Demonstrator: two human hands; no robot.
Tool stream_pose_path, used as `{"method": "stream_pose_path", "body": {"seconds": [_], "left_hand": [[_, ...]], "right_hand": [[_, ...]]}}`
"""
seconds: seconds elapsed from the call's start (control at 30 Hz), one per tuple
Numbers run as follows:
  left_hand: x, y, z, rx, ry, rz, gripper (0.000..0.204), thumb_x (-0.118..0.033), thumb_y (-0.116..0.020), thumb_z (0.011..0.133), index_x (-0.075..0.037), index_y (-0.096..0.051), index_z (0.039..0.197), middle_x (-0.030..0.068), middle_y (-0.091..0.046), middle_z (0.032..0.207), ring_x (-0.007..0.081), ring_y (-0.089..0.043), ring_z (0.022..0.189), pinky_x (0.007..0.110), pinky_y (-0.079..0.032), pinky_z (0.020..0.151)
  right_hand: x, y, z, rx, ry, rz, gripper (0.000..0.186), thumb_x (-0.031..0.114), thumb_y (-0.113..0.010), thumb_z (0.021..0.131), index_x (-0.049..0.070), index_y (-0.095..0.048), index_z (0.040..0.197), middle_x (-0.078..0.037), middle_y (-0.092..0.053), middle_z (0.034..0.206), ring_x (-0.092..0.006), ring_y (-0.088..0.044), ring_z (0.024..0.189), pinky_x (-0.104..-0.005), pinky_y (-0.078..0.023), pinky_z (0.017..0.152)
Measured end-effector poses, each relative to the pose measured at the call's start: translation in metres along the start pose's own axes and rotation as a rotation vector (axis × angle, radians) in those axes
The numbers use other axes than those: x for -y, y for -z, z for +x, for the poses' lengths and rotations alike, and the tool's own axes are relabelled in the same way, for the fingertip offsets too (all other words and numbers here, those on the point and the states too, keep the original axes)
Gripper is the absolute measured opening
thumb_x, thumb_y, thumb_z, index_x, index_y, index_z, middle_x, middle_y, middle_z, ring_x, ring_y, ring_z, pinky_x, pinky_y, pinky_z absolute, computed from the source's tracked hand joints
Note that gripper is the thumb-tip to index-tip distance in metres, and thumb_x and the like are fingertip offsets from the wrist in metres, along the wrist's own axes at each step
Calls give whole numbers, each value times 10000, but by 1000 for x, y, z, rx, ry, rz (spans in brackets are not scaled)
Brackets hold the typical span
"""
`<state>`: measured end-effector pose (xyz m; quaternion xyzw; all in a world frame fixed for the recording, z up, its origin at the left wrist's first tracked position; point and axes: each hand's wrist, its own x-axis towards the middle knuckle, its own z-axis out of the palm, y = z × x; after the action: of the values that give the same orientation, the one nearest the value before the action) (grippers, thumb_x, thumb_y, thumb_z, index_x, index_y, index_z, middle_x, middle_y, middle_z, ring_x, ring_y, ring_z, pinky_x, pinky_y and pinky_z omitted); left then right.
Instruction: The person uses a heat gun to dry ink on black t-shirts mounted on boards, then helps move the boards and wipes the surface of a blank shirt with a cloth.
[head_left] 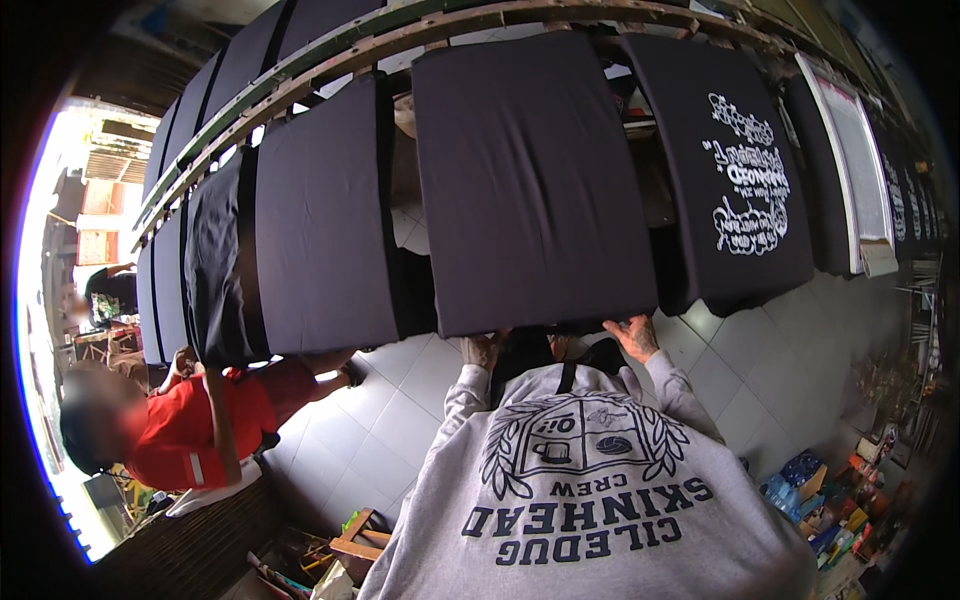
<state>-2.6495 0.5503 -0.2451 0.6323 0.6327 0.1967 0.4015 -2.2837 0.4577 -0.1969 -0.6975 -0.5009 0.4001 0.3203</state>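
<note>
Above pale tiled floor (365,440), black cloth (530,180) lies mid-row.
It's plain, faintly creased; our right hand (635,338), fingers parted, touches its near edge; whether our left hand (482,350) grips, we cannot tell.

Matt black cloth (535,190) (faintly wrinkled), matt grey fabric sweatshirt (590,485), smooth glossy floor tiles (345,425)
</note>
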Motion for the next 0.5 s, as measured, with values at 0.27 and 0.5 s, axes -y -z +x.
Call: {"method": "stream_pose_path", "body": {"seconds": [0.27,0.5], "left_hand": [[46,58,-20,492,228,-212,506,-405,-707,929,0,-660,1228,120,-685,1231,249,-639,1125,435,-496,956],[-55,205,76,430,393,-777,570,-462,-550,1028,-18,-562,1384,113,-623,1348,210,-576,1233,397,-397,1095]], "right_hand": [[22,37,-10,185,-126,-237,746,600,-701,850,-5,-630,1281,-253,-660,1237,-395,-601,1213,-463,-441,1065],[112,174,99,-88,-372,454,215,254,-613,1012,57,-689,1048,-59,-737,922,-106,-666,702,-257,-533,612]]}}
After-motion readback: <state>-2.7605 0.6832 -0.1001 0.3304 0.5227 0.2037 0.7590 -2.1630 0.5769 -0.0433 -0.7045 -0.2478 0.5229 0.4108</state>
